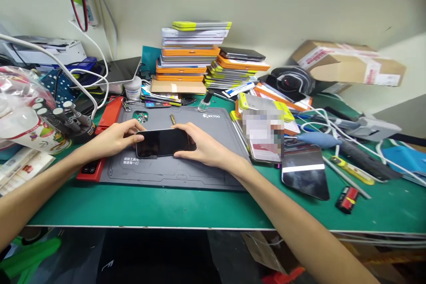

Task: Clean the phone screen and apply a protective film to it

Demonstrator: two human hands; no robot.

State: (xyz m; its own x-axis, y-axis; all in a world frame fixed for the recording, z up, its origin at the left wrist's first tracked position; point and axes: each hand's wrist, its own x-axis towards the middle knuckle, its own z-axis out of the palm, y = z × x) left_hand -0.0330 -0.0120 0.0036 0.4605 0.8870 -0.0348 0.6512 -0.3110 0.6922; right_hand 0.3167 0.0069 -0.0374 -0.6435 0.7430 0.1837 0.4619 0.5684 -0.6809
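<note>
A smartphone [161, 143] with a dark screen is held just over a grey work mat [186, 173]. My right hand [199, 144] grips its right end, thumb on the near edge and fingers on the far edge. At the left end, my left hand [124, 135] has its thumb and fingertips closed at the phone's corner. Small parts [141, 116] lie in a recess of the mat behind the left hand. Beyond the phone is a short brass-coloured tool [172, 119], and farther back stands a small glass bottle [204, 103] with a black cap.
Stacked orange, grey and yellow-green cases [186, 57] stand against the wall. A screwdriver holder [81, 126] and a patterned cup [46, 137] are at left. Phones, cables, a blue blower [319, 139] and a yellow cutter [353, 170] crowd the right. A cardboard box [353, 64] sits behind.
</note>
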